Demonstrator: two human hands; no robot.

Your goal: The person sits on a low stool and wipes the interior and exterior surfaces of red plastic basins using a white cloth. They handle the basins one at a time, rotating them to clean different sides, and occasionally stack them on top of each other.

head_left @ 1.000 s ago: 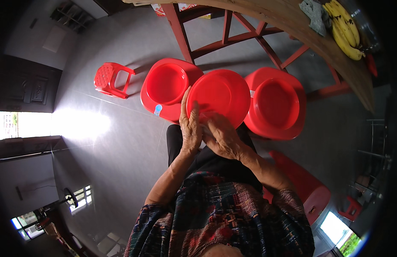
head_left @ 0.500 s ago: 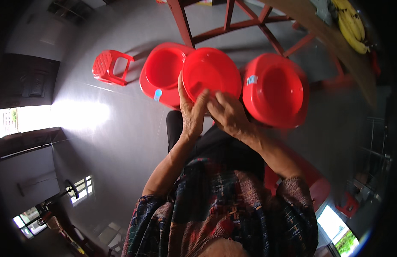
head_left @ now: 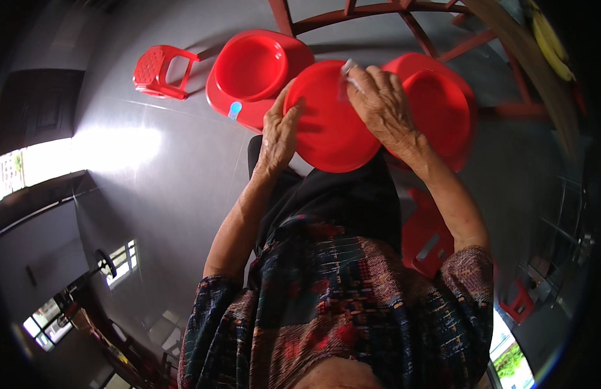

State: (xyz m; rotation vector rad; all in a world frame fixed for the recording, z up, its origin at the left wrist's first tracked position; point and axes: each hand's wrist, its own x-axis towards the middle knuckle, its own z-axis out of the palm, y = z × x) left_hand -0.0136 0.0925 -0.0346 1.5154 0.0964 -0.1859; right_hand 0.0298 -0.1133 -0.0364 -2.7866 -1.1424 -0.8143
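A round red plastic basin is held above my lap, tilted toward me. My left hand is closed on its left rim, thumb on the inner side and fingers behind. Over the right part of the basin, my right hand pinches a small whitish, partly see-through piece; blur hides whether it is film, a sticker or paper. Just to the left, another red basin has a blue sticker beside it. On the right is a similar red basin, partly covered by my right hand.
A small red plastic stool stands on the grey floor at the far left. Dark red wooden bars cross the top. Bananas lie on a wooden tabletop at the upper right. More red plastic is by my right side.
My right hand has moved from the near rim, beside my left hand, up and right with the whitish piece. The held basin has shifted nearer to me and turned.
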